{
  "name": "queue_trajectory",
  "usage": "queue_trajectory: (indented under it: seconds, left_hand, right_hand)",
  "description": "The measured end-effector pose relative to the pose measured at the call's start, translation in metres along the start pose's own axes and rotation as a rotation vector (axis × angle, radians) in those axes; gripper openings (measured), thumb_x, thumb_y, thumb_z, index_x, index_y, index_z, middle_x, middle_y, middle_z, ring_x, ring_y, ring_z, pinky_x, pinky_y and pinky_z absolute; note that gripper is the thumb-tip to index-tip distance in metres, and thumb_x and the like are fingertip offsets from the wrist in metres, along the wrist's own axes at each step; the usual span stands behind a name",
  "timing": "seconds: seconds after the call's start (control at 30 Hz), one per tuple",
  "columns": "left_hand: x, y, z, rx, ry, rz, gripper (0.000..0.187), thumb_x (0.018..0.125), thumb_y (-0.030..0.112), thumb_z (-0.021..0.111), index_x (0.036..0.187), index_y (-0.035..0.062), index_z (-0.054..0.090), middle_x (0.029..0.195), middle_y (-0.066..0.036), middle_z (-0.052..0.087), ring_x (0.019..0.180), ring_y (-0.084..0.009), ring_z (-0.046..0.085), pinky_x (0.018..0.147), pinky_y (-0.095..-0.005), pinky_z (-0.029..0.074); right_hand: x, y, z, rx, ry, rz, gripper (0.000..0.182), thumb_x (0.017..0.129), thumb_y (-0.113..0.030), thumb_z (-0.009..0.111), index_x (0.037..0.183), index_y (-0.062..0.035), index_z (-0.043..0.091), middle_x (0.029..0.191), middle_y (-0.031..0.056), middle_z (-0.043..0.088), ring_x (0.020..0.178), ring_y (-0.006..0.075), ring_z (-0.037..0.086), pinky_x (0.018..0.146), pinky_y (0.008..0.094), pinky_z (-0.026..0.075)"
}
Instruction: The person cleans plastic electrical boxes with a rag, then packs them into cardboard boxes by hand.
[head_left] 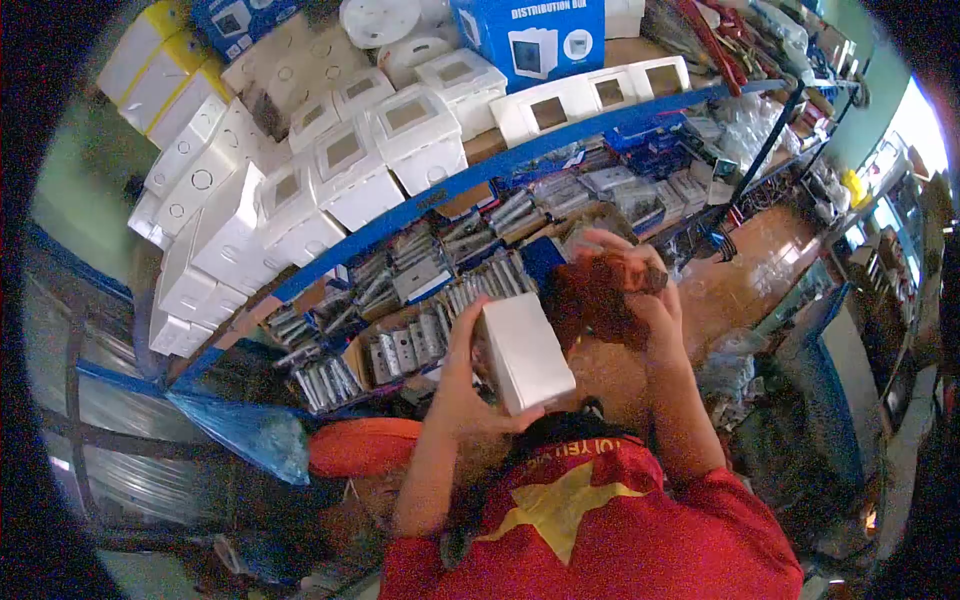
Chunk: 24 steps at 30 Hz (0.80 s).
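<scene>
My left hand [462, 375] is wrapped around a plain white box [528, 355], held tilted in front of my chest with my fingers along its left side and bottom. My right hand [652, 300] is raised to the right of the box, apart from it, and grips a crumpled dark reddish-brown cloth [605, 300] that hangs from the fingers. Part of the cloth blurs into the shadow below. Just beyond the white box, the lower shelf holds rows of small packaged parts [415, 340].
A blue-edged shelf [400, 215] runs across in front. White boxes with square windows [345, 165] stand on top, beside a blue distribution-box carton [535, 45]. A red stool-like object [362, 447] sits to the left, near a clear plastic bag [265, 435]. Clutter lines the right side.
</scene>
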<state>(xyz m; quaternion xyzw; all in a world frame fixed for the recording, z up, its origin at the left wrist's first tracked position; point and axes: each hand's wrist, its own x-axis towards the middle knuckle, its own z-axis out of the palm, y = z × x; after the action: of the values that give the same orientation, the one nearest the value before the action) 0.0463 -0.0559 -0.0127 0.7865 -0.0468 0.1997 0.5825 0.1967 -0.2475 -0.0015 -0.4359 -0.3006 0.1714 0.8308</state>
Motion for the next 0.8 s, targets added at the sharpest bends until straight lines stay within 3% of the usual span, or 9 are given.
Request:
queue_trajectory:
  seconds: [0.13, 0.17, 0.27, 0.4, 0.5, 0.63, 0.7, 0.73, 0.8]
  left_hand:
    - [0.008, -0.009, 0.003, 0.198, 0.037, 0.075, 0.125, 0.041, 0.035, 0.092, 0.142, 0.0017, 0.026, 0.137, -0.018, 0.039, 0.128, -0.0306, 0.039, 0.107, -0.0413, 0.031]
    - [0.005, -0.019, 0.005, 0.125, 0.074, 0.079, 0.124, 0.042, 0.035, 0.092, 0.142, 0.0024, 0.027, 0.137, -0.018, 0.039, 0.126, -0.032, 0.039, 0.107, -0.0424, 0.031]
    - [0.006, 0.005, 0.001, 0.493, 0.126, 0.279, 0.12, 0.045, 0.032, 0.091, 0.142, 0.0029, 0.028, 0.137, -0.017, 0.039, 0.122, -0.0343, 0.041, 0.104, -0.044, 0.032]
    - [-0.003, -0.01, -0.006, 0.363, 0.156, 0.254, 0.122, 0.044, 0.034, 0.091, 0.142, 0.0032, 0.026, 0.135, -0.018, 0.039, 0.122, -0.0344, 0.041, 0.103, -0.0446, 0.033]
    - [-0.003, -0.016, -0.012, 0.251, 0.255, 0.332, 0.127, 0.043, 0.036, 0.091, 0.144, 0.0045, 0.022, 0.135, -0.02, 0.039, 0.125, -0.0335, 0.039, 0.105, -0.0433, 0.031]
    - [0.004, -0.007, -0.025, 0.555, 0.218, 0.255, 0.125, 0.042, 0.037, 0.092, 0.142, 0.0048, 0.024, 0.134, -0.019, 0.04, 0.125, -0.0342, 0.041, 0.105, -0.0448, 0.032]
    - [0.004, -0.019, -0.023, 0.499, 0.184, 0.338, 0.125, 0.042, 0.038, 0.093, 0.142, 0.0058, 0.024, 0.135, -0.019, 0.039, 0.124, -0.0337, 0.042, 0.105, -0.0452, 0.033]
    - [0.004, -0.021, -0.018, 0.486, 0.216, 0.362, 0.126, 0.043, 0.039, 0.093, 0.142, 0.0059, 0.023, 0.135, -0.019, 0.039, 0.123, -0.0336, 0.043, 0.104, -0.0454, 0.034]
    - [0.003, -0.024, -0.009, 0.453, 0.287, 0.416, 0.127, 0.043, 0.04, 0.092, 0.143, 0.0061, 0.022, 0.135, -0.019, 0.04, 0.122, -0.0332, 0.045, 0.104, -0.0458, 0.035]
  right_hand:
    - [-0.003, -0.012, 0.045, -0.398, -0.336, 0.085, 0.052, 0.077, -0.001, 0.061, 0.127, -0.0055, 0.047, 0.129, 0.0127, 0.051, 0.12, 0.0233, 0.05, 0.099, 0.0328, 0.04]
    - [-0.009, -0.009, 0.055, -0.065, -0.271, 0.31, 0.052, 0.077, 0.0, 0.06, 0.126, -0.0051, 0.047, 0.124, 0.011, 0.053, 0.117, 0.0193, 0.05, 0.099, 0.0308, 0.04]
    - [-0.013, 0.004, 0.052, -0.241, -0.015, 0.207, 0.049, 0.071, 0.002, 0.056, 0.12, -0.0022, 0.05, 0.111, 0.0073, 0.056, 0.102, 0.012, 0.053, 0.091, 0.0265, 0.041]
    - [-0.005, 0.014, 0.039, -0.444, -0.017, 0.007, 0.047, 0.069, 0.007, 0.051, 0.116, -0.0011, 0.053, 0.104, 0.0075, 0.059, 0.097, 0.0128, 0.055, 0.088, 0.0264, 0.043]
    - [-0.006, 0.033, 0.015, -0.627, 0.06, 0.127, 0.043, 0.072, 0.005, 0.059, 0.114, -0.002, 0.055, 0.106, 0.0098, 0.062, 0.102, 0.0181, 0.058, 0.091, 0.0299, 0.045]
    - [-0.001, -0.006, 0.04, -0.339, 0.003, 0.066, 0.043, 0.074, 0.0, 0.065, 0.116, -0.0014, 0.054, 0.114, 0.0088, 0.06, 0.106, 0.0162, 0.056, 0.093, 0.0303, 0.044]
    - [0.001, -0.011, 0.056, -0.338, -0.142, 0.05, 0.045, 0.075, -0.002, 0.068, 0.117, -0.0012, 0.053, 0.118, 0.0086, 0.058, 0.108, 0.0145, 0.054, 0.094, 0.0301, 0.043]
    - [-0.004, -0.009, 0.064, -0.376, -0.207, 0.199, 0.049, 0.074, -0.003, 0.071, 0.119, -0.0014, 0.051, 0.119, 0.0076, 0.055, 0.109, 0.0123, 0.052, 0.094, 0.0295, 0.042]
    - [-0.008, 0.001, 0.065, -0.264, -0.137, 0.221, 0.048, 0.073, -0.001, 0.067, 0.117, -0.0006, 0.049, 0.111, 0.0074, 0.057, 0.105, 0.0124, 0.053, 0.092, 0.0279, 0.042]
